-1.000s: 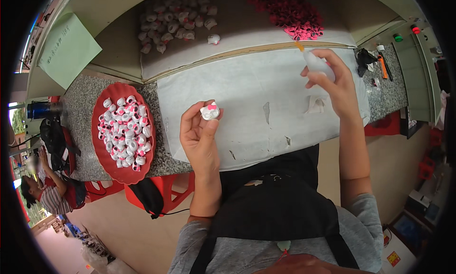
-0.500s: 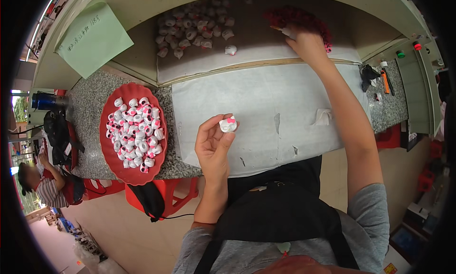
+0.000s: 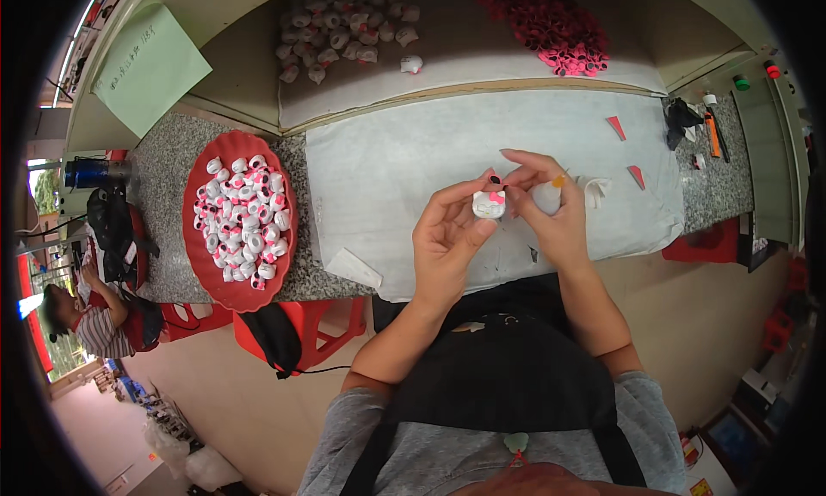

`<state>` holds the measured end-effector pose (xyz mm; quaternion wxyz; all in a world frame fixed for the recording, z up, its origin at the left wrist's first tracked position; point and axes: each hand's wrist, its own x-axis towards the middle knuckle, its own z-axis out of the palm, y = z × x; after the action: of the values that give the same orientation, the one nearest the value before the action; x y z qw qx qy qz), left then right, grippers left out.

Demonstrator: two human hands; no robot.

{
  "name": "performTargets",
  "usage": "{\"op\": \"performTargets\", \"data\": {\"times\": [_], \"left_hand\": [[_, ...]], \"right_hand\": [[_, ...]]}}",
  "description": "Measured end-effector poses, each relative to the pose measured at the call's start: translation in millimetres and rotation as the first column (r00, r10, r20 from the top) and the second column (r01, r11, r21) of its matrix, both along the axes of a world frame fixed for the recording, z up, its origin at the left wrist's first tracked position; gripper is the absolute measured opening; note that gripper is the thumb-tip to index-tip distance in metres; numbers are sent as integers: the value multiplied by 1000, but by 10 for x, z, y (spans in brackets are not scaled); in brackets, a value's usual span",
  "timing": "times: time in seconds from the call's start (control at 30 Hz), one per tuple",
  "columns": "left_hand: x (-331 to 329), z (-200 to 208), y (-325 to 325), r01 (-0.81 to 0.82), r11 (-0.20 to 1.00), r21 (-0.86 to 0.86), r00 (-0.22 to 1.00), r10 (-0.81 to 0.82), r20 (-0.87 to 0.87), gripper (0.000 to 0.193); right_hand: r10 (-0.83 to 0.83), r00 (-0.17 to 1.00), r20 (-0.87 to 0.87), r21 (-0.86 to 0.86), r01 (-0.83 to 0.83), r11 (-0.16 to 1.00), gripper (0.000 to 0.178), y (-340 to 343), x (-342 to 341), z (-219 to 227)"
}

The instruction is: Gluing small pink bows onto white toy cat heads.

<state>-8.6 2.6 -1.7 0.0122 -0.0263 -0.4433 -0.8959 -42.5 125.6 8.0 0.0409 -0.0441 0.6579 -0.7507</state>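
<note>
Held by the fingers of my left hand point(image 3: 440, 238) is a small white cat-head figure point(image 3: 490, 207) with a pink bow. My right hand point(image 3: 561, 225) meets it from the right, its fingertips at the figure's top. A tiny dark piece point(image 3: 495, 179) shows between the fingertips just above the figure; which hand pinches it I cannot tell. Tucked in my right hand is a small whitish bottle point(image 3: 546, 198) with a yellow tip. Both hands are over the white paper sheet point(image 3: 404, 165).
A red scalloped tray point(image 3: 191, 229) of similar figures stands at left. On the shelf are white figures point(image 3: 340, 40) and a pile of pink pieces point(image 3: 575, 59). Pink slivers point(image 3: 636, 177) and a crumpled tissue point(image 3: 597, 189) lie on the sheet. A person point(image 3: 103, 324) sits far left.
My right hand has come back from the pink pile to my left hand. My left hand has moved right and slightly up with the figure. The pink slivers now show on the sheet.
</note>
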Motion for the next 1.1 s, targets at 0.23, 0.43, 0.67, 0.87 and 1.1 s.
{"op": "performTargets", "data": {"times": [0.23,0.43,0.67,0.87,1.1], "left_hand": [[38,15,88,-16,981,195,985,-18,169,35],[12,2,42,-54,993,-109,996,62,71,32],[31,-1,48,-131,912,-389,991,111,-75,32],[30,-18,49,-222,810,-543,967,113,-227,27],[33,-15,25,-251,721,-646,943,31,-333,29]], "right_hand": [[33,990,-139,137,-14,991,17,92,63,-20],[-39,994,99,-136,52,989,10,197,160,45],[116,992,52,-149,-107,983,11,343,189,111],[122,992,18,-116,-119,986,11,249,183,119],[131,989,71,-153,-118,981,10,188,179,75]]}}
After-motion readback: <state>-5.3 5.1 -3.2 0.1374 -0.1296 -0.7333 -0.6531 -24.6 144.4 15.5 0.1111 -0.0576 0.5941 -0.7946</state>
